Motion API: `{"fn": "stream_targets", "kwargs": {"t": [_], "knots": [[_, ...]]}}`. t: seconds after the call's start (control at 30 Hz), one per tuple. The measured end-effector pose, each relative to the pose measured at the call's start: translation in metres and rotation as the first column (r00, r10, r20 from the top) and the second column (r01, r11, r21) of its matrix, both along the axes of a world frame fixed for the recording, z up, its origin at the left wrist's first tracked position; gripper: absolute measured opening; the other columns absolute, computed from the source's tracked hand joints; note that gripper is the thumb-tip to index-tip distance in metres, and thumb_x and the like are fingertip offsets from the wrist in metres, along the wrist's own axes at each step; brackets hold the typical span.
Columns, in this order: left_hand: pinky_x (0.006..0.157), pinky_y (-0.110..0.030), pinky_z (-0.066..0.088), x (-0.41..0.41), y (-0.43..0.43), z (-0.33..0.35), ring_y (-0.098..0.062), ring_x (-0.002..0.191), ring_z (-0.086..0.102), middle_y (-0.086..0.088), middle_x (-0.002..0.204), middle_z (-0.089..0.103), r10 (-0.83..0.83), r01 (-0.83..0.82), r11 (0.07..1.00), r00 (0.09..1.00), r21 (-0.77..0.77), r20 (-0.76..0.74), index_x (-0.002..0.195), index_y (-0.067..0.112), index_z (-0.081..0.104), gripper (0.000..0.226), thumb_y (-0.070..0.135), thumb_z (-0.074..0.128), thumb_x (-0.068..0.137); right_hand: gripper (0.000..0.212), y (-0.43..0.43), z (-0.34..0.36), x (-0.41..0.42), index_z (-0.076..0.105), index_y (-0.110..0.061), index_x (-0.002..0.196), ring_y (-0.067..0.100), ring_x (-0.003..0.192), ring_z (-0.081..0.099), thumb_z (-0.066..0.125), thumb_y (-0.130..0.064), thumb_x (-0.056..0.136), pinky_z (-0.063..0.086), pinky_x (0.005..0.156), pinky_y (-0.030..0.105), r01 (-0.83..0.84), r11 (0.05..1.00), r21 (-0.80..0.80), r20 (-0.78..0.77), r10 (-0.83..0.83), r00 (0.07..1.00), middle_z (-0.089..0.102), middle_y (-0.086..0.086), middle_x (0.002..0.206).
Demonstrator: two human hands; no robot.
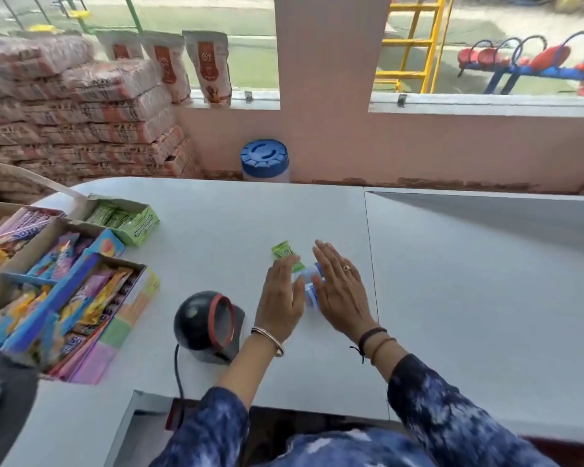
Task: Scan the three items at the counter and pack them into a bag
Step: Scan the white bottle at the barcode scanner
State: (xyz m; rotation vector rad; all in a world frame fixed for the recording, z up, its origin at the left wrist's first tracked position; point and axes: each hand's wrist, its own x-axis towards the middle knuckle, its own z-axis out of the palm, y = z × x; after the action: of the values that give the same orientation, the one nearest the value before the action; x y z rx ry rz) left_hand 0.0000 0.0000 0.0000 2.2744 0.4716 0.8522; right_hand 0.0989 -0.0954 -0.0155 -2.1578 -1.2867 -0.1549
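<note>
The person stands behind a pale grey counter (216, 210) and both hands are over its middle. The left hand (281, 299) lies flat, palm down, with the fingers straight and close together; it holds nothing. The right hand (338, 287) is also flat with straight fingers, and it wears a ring; it does not grip anything either. Between the two hands lies a small blue and white item (310, 284) on the counter, and both hands are just beside it or touching it (the exact contact cannot be told, because the picture is blurred there). Just beyond the left fingertips lies a green packet (284, 251), flat on the counter, and another small green piece shows partly under the left fingers. Near the left wrist, toward the person, stands a black round scanner (206, 323) with a red ring around its window, and a black cable goes down from it. At the left edge of the counter there are open cardboard boxes of sweets (64, 278), and behind them an open green box (129, 219) with green packets inside. Behind the counter, against the pink wall, stands a jar with a blue lid (264, 158). Stacked sacks (81, 123) fill the far left corner.
</note>
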Motion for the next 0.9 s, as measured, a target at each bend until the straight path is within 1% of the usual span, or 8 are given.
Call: {"fn": "stream_targets", "kwargs": {"t": [0.17, 0.27, 0.4, 0.5, 0.6, 0.73, 0.8, 0.9], "knots": [[0.092, -0.032, 0.044, -0.014, -0.016, -0.033, -0.025, 0.104, 0.053, -0.014, 0.114, 0.058, -0.005, 0.0, 1.0, 0.972, -0.021, -0.235, 0.116, 0.013, 0.046, 0.037, 0.028, 0.048, 0.082, 0.045, -0.015, -0.019, -0.006, 0.051, -0.011, 0.123, 0.026, 0.118, 0.056, 0.031, -0.019, 0.083, 0.028, 0.102, 0.03, 0.052, 0.992, -0.113, -0.005, -0.052, 0.999, 0.059, 0.009, 0.128], [0.101, -0.036, 0.042, -0.012, -0.017, -0.045, -0.031, 0.116, 0.051, -0.018, 0.124, 0.056, -0.007, 0.028, 0.998, 0.945, 0.06, -0.328, 0.122, 0.005, 0.048, 0.054, 0.012, 0.067, 0.072, 0.046, -0.02, -0.022, -0.006, 0.05, -0.013, 0.116, 0.027, 0.11, 0.06, 0.033, -0.013, 0.074, 0.029, 0.099, 0.029, 0.042, 0.989, -0.143, 0.024, -0.039, 0.999, 0.062, 0.008, 0.12], [0.085, -0.044, 0.055, -0.007, -0.021, -0.047, -0.033, 0.101, 0.059, -0.02, 0.108, 0.063, 0.005, 0.044, 0.99, 0.937, 0.133, -0.349, 0.113, 0.007, 0.046, 0.058, -0.001, 0.073, 0.062, 0.052, -0.026, -0.027, -0.003, 0.051, -0.014, 0.118, 0.027, 0.108, 0.06, 0.045, -0.011, 0.066, 0.028, 0.097, 0.029, 0.004, 0.98, -0.198, 0.07, 0.01, 0.997, 0.063, 0.006, 0.115], [0.088, -0.021, 0.048, -0.011, -0.022, -0.038, -0.021, 0.096, 0.056, -0.008, 0.11, 0.061, -0.091, 0.069, 0.993, 0.966, -0.101, -0.241, 0.116, 0.005, 0.052, 0.051, 0.012, 0.074, 0.07, 0.06, -0.033, -0.024, 0.005, 0.052, -0.02, 0.125, 0.023, 0.108, 0.058, 0.053, -0.026, 0.066, 0.029, 0.093, 0.03, -0.067, 0.953, -0.296, 0.115, 0.106, 0.988, 0.062, -0.001, 0.116], [0.08, -0.004, 0.044, -0.017, -0.026, -0.022, -0.005, 0.094, 0.056, 0.008, 0.112, 0.053, -0.08, 0.032, 0.928, 0.99, -0.37, -0.115, 0.123, 0.009, 0.044, 0.058, 0.02, 0.071, 0.073, 0.053, -0.04, -0.004, 0.016, 0.054, -0.023, 0.121, 0.013, 0.09, 0.054, 0.062, -0.032, 0.07, 0.039, 0.083, 0.024, -0.201, 0.953, -0.226, -0.255, 0.141, 0.957, 0.062, -0.01, 0.1], [0.084, -0.018, 0.048, -0.022, -0.042, -0.017, -0.006, 0.102, 0.056, 0.01, 0.114, 0.053, -0.007, 0.011, 0.735, 1.0, -0.678, 0.009, 0.117, 0.028, 0.039, 0.047, 0.013, 0.053, 0.076, 0.05, -0.039, 0.018, 0.026, 0.054, -0.022, 0.118, 0.016, 0.091, 0.061, 0.066, -0.016, 0.07, 0.051, 0.081, 0.023, -0.111, 0.99, 0.085, -0.874, 0.128, 0.469, 0.066, 0.002, 0.105], [0.084, -0.021, 0.048, -0.022, -0.057, -0.022, -0.012, 0.104, 0.054, 0.01, 0.115, 0.049, -0.033, 0.017, 0.679, 0.999, -0.734, -0.008, 0.115, 0.031, 0.035, 0.053, 0.01, 0.053, 0.07, 0.059, -0.037, 0.018, 0.028, 0.053, -0.012, 0.123, 0.018, 0.098, 0.063, 0.066, -0.019, 0.067, 0.052, 0.085, 0.029, -0.05, 0.989, 0.137, -0.955, 0.146, 0.259, 0.066, 0.008, 0.111], [0.08, -0.011, 0.049, -0.018, -0.081, -0.025, -0.016, 0.105, 0.054, 0.005, 0.122, 0.04, -0.068, -0.005, 0.68, 0.995, -0.733, -0.07, 0.12, 0.023, 0.025, 0.067, 0.016, 0.066, 0.068, 0.057, -0.034, 0.014, 0.03, 0.058, -0.013, 0.117, 0.024, 0.099, 0.063, 0.067, -0.03, 0.063, 0.05, 0.09, 0.039, 0.005, 0.992, 0.124, -0.981, 0.121, 0.152, 0.067, 0.012, 0.11]]}}
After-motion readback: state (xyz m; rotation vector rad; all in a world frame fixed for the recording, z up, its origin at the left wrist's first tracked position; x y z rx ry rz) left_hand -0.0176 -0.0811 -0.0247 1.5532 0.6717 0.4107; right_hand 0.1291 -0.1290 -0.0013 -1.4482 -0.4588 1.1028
